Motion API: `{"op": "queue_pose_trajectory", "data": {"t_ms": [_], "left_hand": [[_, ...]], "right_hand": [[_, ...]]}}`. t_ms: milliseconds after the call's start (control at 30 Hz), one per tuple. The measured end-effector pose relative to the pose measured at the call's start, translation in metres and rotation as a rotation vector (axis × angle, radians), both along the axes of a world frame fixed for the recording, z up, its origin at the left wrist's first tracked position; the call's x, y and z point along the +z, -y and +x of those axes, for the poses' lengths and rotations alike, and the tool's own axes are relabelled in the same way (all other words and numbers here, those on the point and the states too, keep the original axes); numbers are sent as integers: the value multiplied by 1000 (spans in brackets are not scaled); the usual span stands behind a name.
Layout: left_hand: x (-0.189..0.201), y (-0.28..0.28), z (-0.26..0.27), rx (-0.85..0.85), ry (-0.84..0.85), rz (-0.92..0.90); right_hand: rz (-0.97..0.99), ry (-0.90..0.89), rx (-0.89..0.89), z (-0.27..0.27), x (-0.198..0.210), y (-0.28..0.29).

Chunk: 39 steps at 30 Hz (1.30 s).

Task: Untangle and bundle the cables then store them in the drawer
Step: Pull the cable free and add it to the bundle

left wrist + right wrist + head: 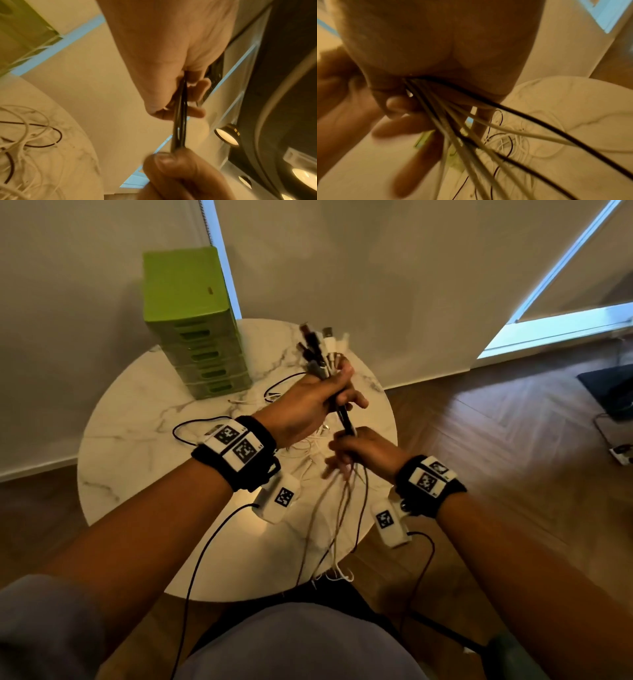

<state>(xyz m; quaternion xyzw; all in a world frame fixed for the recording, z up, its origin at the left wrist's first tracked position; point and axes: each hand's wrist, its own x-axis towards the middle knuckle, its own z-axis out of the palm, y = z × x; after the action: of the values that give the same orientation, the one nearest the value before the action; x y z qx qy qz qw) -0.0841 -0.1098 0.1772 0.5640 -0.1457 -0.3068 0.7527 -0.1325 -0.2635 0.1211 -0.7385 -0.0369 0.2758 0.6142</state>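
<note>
My left hand point(322, 395) grips a bunch of black and white cables point(320, 350) just below their plugs, which stick up above the fist. Right under it my right hand point(352, 450) is closed round the same bunch point(179, 128), and the loose ends point(488, 128) hang down past the table's near edge. In the left wrist view my right thumb point(164, 163) presses the strands. More white and black cable point(301, 440) lies tangled on the round marble table point(137, 440). The green drawer unit point(195, 330) stands at the table's back left with its drawers closed.
A thin black cable loop point(191, 429) lies on the table left of my hands. Wood floor point(496, 440) surrounds the table, with a dark mat and a small device at the far right. Sensor leads hang from both wristbands.
</note>
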Motion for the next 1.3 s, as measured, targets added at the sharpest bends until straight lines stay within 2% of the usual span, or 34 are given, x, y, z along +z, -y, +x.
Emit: {"op": "queue_pose_trajectory", "data": {"t_ms": [100, 167, 200, 333, 400, 467, 533, 567, 633, 733, 767, 867, 933, 1067, 1300], "left_hand": [[-5, -7, 2, 16, -57, -21], [-11, -3, 2, 87, -37, 21], [-13, 0, 3, 116, -13, 64], [-15, 10, -1, 29, 121, 304], [-17, 14, -1, 34, 154, 344], [-22, 19, 3, 145, 149, 328], [-25, 18, 5, 317, 114, 237], [-26, 17, 6, 368, 147, 186], [-27, 18, 7, 361, 313, 138], [-24, 23, 15, 342, 575, 310], [-24, 24, 17, 338, 605, 348], [-25, 22, 20, 276, 597, 344], [-26, 22, 21, 259, 650, 315], [-24, 25, 23, 362, 801, 262], [-20, 28, 29, 354, 687, 377]], "right_hand": [[-160, -5, 32, 4, 11, 20], [-335, 79, 61, 7, 21, 26], [-357, 147, 53, 6, 27, 25], [-119, 303, -135, 1, 37, 2], [-125, 343, -205, -1, 30, -6], [-143, 357, -277, -6, 22, -6], [-157, 338, -362, -12, 22, -5], [-164, 327, -383, -14, 24, -5], [-161, 297, -376, -16, 29, -6], [-139, 277, -324, -16, 34, -6], [-123, 266, -301, -16, 34, -5], [-43, 211, -233, -17, 33, -5], [-16, 167, -233, -16, 34, -3], [114, 50, -296, -8, 39, -1], [111, 87, -218, -2, 34, 7]]}}
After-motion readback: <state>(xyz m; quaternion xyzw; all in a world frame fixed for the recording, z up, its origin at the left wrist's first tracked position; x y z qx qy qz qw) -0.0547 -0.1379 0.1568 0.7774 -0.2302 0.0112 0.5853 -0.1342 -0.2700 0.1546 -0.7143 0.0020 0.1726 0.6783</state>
